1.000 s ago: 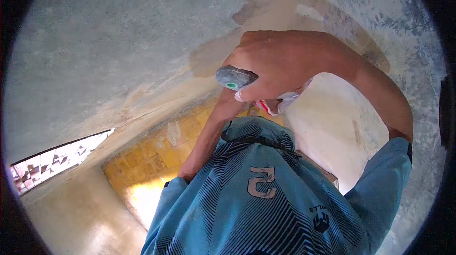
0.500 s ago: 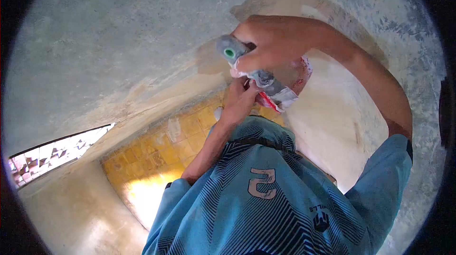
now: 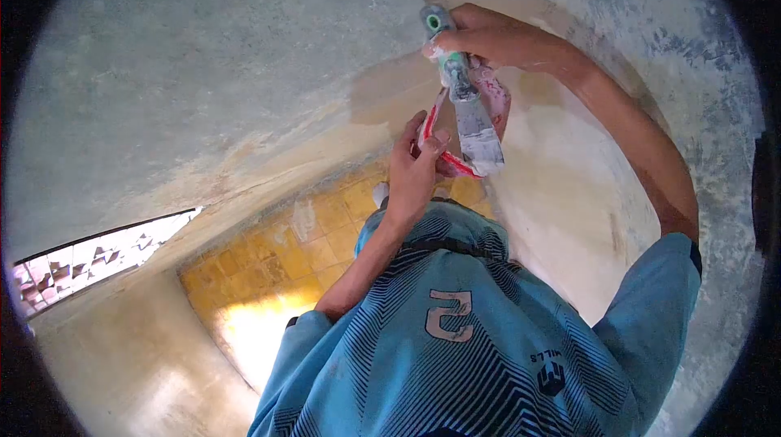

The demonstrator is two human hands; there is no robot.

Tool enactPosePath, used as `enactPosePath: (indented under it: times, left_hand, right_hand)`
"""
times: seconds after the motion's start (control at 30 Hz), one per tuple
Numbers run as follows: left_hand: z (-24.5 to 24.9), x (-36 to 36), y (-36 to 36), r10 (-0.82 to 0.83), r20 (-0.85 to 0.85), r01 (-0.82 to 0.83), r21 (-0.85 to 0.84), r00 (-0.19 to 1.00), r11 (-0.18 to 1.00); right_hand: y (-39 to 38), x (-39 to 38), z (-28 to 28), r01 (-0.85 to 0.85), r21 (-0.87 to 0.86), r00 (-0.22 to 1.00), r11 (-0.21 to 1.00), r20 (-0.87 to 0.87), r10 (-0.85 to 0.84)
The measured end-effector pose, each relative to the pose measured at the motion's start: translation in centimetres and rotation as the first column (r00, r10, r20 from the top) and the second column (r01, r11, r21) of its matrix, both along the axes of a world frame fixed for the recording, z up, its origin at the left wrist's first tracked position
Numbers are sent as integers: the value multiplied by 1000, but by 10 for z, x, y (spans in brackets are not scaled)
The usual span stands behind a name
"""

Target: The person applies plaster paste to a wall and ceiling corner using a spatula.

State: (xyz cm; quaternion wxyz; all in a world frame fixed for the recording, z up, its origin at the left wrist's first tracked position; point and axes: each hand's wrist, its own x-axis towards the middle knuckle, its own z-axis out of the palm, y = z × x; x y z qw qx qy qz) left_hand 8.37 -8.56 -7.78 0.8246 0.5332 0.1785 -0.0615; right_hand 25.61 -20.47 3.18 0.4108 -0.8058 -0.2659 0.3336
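The right hand (image 3: 496,38) is closed round the grey handle of a putty knife (image 3: 465,103). Its long axis runs nearly upright, the green-ringed butt up by the grey wall (image 3: 203,71) and the smeared blade pointing down towards the person's chest. Just below, the left hand (image 3: 411,172) pinches a red-edged piece (image 3: 431,120), perhaps a second scraper, which touches the blade. Bare wall lies open to the left, and the yellow tiled floor (image 3: 277,258) is well below both hands.

Grey plastered wall (image 3: 203,71), sunlit yellow tiled floor (image 3: 277,266)
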Motion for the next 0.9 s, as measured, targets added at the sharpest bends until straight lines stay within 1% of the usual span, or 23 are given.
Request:
enactPosePath:
  times: [0.07, 0.17, 0.27, 0.37, 0.4, 0.47, 0.5, 0.57, 0.6, 0.63, 0.67, 0.7, 0.8, 0.83, 0.87, 0.9]
  left_hand:
    - [1, 0, -2, 37, 14, -37, -2, 999, 999]
    - [-5, 1, -3, 81, 31, -81, 28, 996, 996]
    - [-14, 4, -5, 122, 56, -126, 74, 991, 989]
    - [-13, 7, -7, 126, 73, -132, 95, 989, 987]
    - [-11, 8, -6, 120, 71, -126, 89, 990, 988]
    - [-6, 10, -4, 134, 66, -138, 46, 989, 989]
    - [-5, 11, -2, 151, 63, -152, 6, 986, 988]
    - [-1, 12, 2, 169, 51, -166, -65, 984, 984]
    - [-8, 12, 6, 141, 18, -139, -73, 990, 988]
    - [-20, 11, 13, 113, -18, -114, -82, 993, 990]
    - [-26, 12, 18, 88, -52, -93, -89, 995, 992]
    - [-23, 12, 20, 80, -29, -82, -105, 996, 991]
    - [-17, 9, 27, 67, 5, -66, -142, 998, 988]
    - [-17, 8, 28, 66, 1, -65, -149, 998, 987]
    - [-16, 6, 29, 66, -5, -65, -154, 998, 986]
    - [-14, 5, 32, 41, 48, -35, -107, 998, 994]
  right_hand:
    - [-15, 10, -29, 112, 99, 992, 989, -62, -106]
    - [-34, 16, -37, 169, 142, 978, 975, -146, -148]
    - [-55, 23, -58, 295, 167, 931, 941, -270, -244]
    - [-68, 11, -72, 495, 291, 840, 819, -401, -365]
    - [-72, 7, -77, 569, 306, 785, 763, -477, -394]
    - [-80, 0, -87, 707, 320, 660, 631, -620, -425]
    - [-87, 1, -97, 749, 302, 603, 590, -680, -417]
    - [-93, -8, -101, 845, 366, 515, 390, -754, -407]
    - [-100, -13, -98, 877, 392, 476, 279, -787, -391]
    - [-107, -20, -93, 879, 440, 476, 182, -794, -378]
    - [-112, -26, -88, 870, 486, 482, 88, -799, -360]
    - [-116, -31, -83, 852, 524, 491, -9, -803, -338]
    - [-121, -42, -74, 704, 655, 541, -274, -745, -390]
    - [-115, -48, -62, 641, 661, 487, -390, -743, -459]
    - [-113, -51, -60, 573, 680, 480, -457, -731, -486]
    - [-112, -52, -59, 499, 694, 471, -519, -720, -510]
